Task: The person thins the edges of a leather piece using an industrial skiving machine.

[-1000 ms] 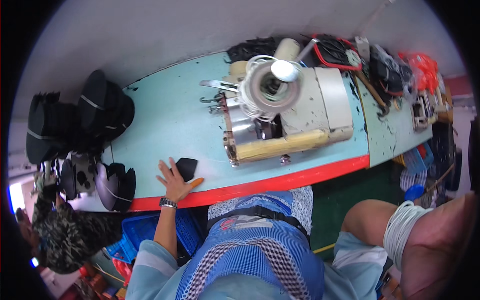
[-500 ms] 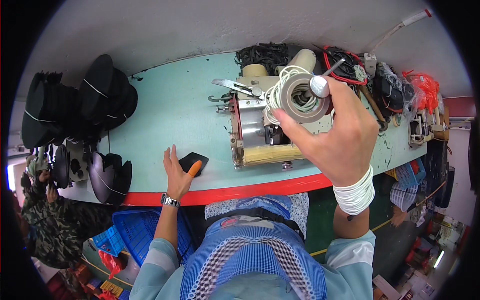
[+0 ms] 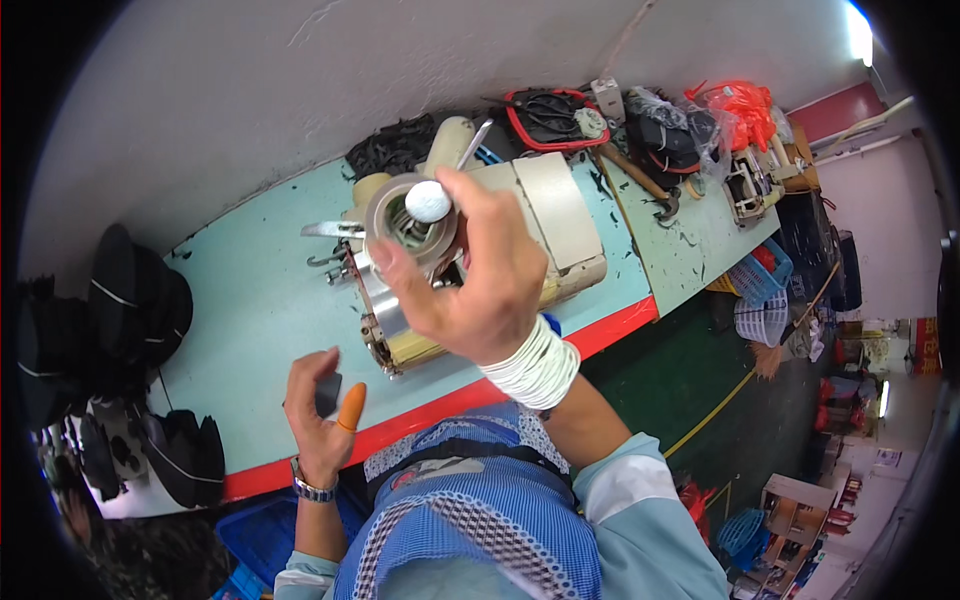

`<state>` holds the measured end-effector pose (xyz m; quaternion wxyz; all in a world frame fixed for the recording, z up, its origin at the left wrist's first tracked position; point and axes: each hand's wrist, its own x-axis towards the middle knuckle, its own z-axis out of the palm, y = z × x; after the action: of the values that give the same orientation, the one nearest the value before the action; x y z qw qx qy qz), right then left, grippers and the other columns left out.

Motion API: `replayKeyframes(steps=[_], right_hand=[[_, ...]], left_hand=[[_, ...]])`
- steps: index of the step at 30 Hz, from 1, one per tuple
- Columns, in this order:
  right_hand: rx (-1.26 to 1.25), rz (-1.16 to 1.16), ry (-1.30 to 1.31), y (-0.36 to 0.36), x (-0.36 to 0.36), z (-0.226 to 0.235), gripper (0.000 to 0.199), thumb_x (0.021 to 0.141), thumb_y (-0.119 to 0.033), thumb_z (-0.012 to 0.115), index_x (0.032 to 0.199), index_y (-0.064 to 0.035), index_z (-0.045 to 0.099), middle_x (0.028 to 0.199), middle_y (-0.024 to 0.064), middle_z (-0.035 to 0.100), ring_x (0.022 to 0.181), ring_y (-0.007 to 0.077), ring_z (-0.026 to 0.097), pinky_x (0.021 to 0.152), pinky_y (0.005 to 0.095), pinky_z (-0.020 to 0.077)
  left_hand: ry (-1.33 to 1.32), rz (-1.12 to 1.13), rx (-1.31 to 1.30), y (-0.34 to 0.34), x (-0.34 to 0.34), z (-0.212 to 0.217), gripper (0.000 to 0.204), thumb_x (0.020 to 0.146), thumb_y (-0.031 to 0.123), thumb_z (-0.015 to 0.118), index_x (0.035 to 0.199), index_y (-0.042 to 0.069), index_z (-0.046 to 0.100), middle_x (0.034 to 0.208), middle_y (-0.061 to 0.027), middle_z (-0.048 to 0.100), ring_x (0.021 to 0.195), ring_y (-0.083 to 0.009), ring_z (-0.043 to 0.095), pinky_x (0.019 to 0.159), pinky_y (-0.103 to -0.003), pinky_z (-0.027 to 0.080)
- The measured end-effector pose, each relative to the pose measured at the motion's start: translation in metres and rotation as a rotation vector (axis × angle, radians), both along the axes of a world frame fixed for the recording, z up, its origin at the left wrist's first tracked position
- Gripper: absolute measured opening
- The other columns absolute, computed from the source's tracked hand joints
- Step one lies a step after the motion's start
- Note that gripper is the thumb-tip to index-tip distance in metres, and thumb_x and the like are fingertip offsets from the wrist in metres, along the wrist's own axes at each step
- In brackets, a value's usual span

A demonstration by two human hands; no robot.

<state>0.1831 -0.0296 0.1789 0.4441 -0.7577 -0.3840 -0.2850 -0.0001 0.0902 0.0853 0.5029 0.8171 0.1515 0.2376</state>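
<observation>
My right hand (image 3: 490, 270) is closed with thumb and fingers around a greyish ring that looks like a roll of tape (image 3: 378, 218), above the left end of a pale machine (image 3: 555, 205). A round silver knob (image 3: 428, 201) and a thin metal rod show beside my index finger. Pale strands are partly visible within the ring's hole. Many white elastic bands (image 3: 535, 365) circle my right wrist. My left hand (image 3: 318, 415), with an orange finger cot (image 3: 351, 407) on its thumb, is open and holds nothing. Behind it is a small dark flat piece (image 3: 328, 394), partly hidden by the fingers.
Stacks of black banded pieces (image 3: 130, 300) crowd the bench's left end. Along the wall lie black scraps (image 3: 390, 150), a red tray of scissors (image 3: 555, 118), a hammer (image 3: 640, 180) and an orange-red bag (image 3: 740, 110). Red tape (image 3: 610, 328) lines the bench's front edge.
My view has turned, so the bench now slants. The loose white loops seen left of the ring before no longer show there. My left hand has risen slightly off the bench beside the dark piece.
</observation>
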Motion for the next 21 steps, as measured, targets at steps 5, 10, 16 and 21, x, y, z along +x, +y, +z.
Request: replayKeyframes(steps=[5, 10, 16, 21], right_hand=[[-0.071, -0.084, -0.055, -0.001, -0.009, -0.012, 0.069, 0.064, -0.040, 0.083, 0.108, 0.0041, 0.052, 0.076, 0.0094, 0.056, 0.056, 0.0186, 0.059, 0.047, 0.0285, 0.0474], [0.051, 0.033, 0.108, 0.001, -0.004, 0.015, 0.061, 0.064, -0.029, 0.083, 0.106, 0.0038, 0.053, 0.081, 0.0068, 0.059, 0.060, 0.0119, 0.057, 0.049, 0.0243, 0.0456], [0.449, 0.633, 1.018, -0.034, -0.031, 0.026, 0.050, 0.078, -0.034, 0.063, 0.108, 0.0043, 0.054, 0.091, 0.0089, 0.059, 0.076, 0.0103, 0.057, 0.061, 0.0219, 0.0447], [0.427, 0.748, 1.813, -0.062, -0.077, -0.048, 0.062, 0.081, -0.042, 0.041, 0.119, 0.0057, 0.049, 0.095, 0.0132, 0.059, 0.071, 0.0174, 0.053, 0.057, 0.0257, 0.0407]], left_hand=[[0.003, -0.129, 0.108, -0.016, 0.012, 0.022, 0.035, 0.070, 0.010, 0.076, 0.101, 0.000, 0.061, 0.089, -0.0137, 0.061, 0.081, -0.0264, 0.060, 0.072, -0.032, 0.047], [0.027, -0.131, 0.102, -0.018, 0.005, 0.027, 0.033, 0.069, 0.004, 0.074, 0.100, 0.001, 0.063, 0.089, -0.0136, 0.062, 0.079, -0.0260, 0.061, 0.071, -0.031, 0.048], [-0.100, -0.179, -0.155, -0.013, 0.010, 0.048, 0.045, 0.071, 0.010, 0.076, 0.113, 0.002, 0.061, 0.098, -0.0134, 0.060, 0.086, -0.0240, 0.060, 0.074, -0.032, 0.048], [-0.035, -0.466, -0.102, -0.013, 0.021, 0.049, 0.044, 0.072, 0.010, 0.075, 0.114, 0.005, 0.063, 0.112, -0.0133, 0.054, 0.097, -0.0244, 0.055, 0.079, -0.034, 0.048]])
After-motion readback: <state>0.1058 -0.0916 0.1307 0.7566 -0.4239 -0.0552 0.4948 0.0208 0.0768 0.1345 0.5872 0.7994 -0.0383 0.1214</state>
